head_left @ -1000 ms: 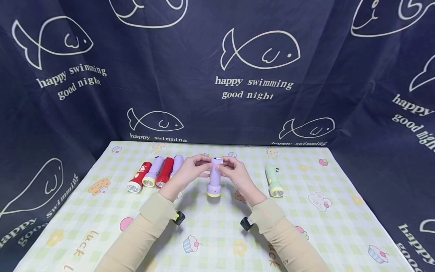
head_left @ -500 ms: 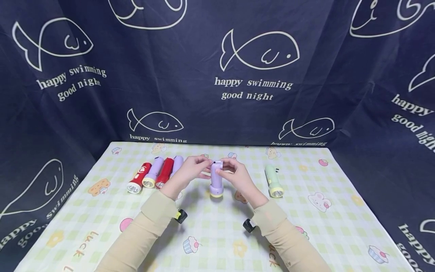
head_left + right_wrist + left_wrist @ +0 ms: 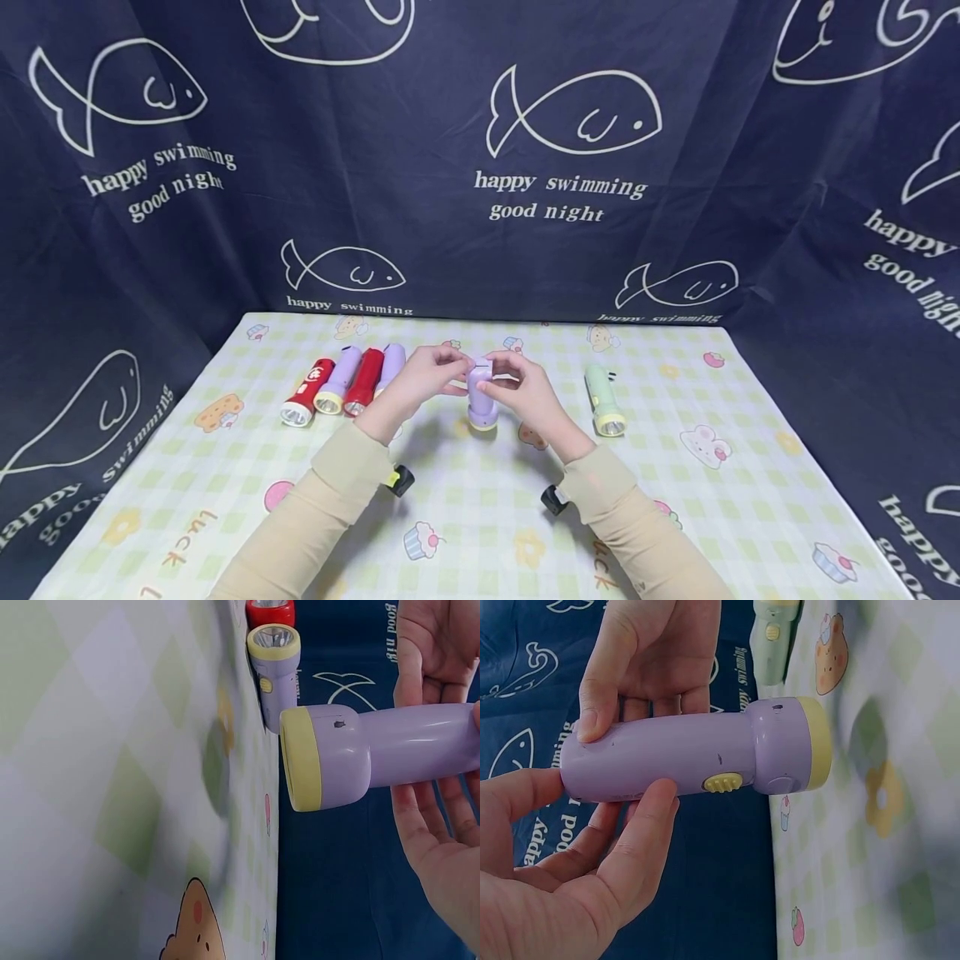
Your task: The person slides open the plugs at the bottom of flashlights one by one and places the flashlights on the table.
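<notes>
A purple flashlight [image 3: 482, 400] with a yellow rim is held above the table's middle, its lamp end pointing down. The left hand [image 3: 423, 379] touches its upper end from the left; in the left wrist view that hand's [image 3: 592, 877] thumb is at the end and its fingertips are on the side by the yellow switch [image 3: 723, 782]. From the other side the right hand [image 3: 528, 392] grips the upper body, thumb on the near face. In the right wrist view the flashlight [image 3: 405, 746] lies between both hands, its lens facing away.
On the left of the checkered tablecloth [image 3: 480, 517] lie a patterned red flashlight [image 3: 309, 392], a purple one [image 3: 341, 377], a plain red one [image 3: 365, 381] and another purple one [image 3: 393, 363]. A green flashlight [image 3: 602, 400] lies at the right. A dark blue fish-print curtain [image 3: 435, 208] hangs behind.
The flashlight has shifted slightly right and its upper end has lowered and tipped toward the head camera. Both hands have moved a little with it.
</notes>
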A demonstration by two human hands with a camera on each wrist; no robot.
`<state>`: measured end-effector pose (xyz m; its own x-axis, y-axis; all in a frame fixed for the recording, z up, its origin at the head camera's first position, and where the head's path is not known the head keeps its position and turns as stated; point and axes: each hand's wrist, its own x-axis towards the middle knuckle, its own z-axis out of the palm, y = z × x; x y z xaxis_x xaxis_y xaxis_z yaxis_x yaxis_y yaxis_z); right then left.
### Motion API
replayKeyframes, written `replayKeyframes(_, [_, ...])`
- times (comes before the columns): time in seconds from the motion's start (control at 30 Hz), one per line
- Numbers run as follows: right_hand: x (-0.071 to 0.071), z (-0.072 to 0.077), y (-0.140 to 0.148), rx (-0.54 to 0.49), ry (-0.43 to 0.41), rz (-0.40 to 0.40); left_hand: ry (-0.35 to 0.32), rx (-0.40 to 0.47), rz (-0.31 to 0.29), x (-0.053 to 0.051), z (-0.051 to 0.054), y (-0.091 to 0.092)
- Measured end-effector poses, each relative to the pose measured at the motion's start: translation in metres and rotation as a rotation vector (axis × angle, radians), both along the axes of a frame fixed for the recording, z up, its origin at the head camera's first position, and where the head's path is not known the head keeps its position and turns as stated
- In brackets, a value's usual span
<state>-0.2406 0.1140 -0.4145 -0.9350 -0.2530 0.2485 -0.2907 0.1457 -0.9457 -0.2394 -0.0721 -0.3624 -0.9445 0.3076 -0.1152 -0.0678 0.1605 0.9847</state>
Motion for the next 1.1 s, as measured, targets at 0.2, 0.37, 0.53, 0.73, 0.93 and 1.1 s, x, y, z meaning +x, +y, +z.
replayKeyframes(0.2, [0.014,0.019,-0.001,0.013,0.022,0.021,-0.01,0.028,0.013,0.003,0.003,0.0])
replayKeyframes(0.37, [0.017,0.022,-0.001,0.003,0.042,0.047,-0.017,0.072,0.028,-0.007,-0.013,0.0])
replayKeyframes(0.53, [0.018,0.022,0.0,-0.001,0.066,0.052,-0.009,0.075,0.05,-0.009,-0.017,0.001])
replayKeyframes(0.73, [0.016,0.021,0.002,-0.013,0.084,0.044,0.039,0.063,0.07,-0.008,-0.014,0.005])
replayKeyframes(0.93, [0.014,0.022,0.004,-0.014,0.072,0.04,0.096,0.057,0.08,-0.009,-0.017,0.008])
replayKeyframes(1.1, [0.015,0.022,0.005,0.011,0.057,0.042,0.093,0.04,0.075,-0.009,-0.019,0.009])
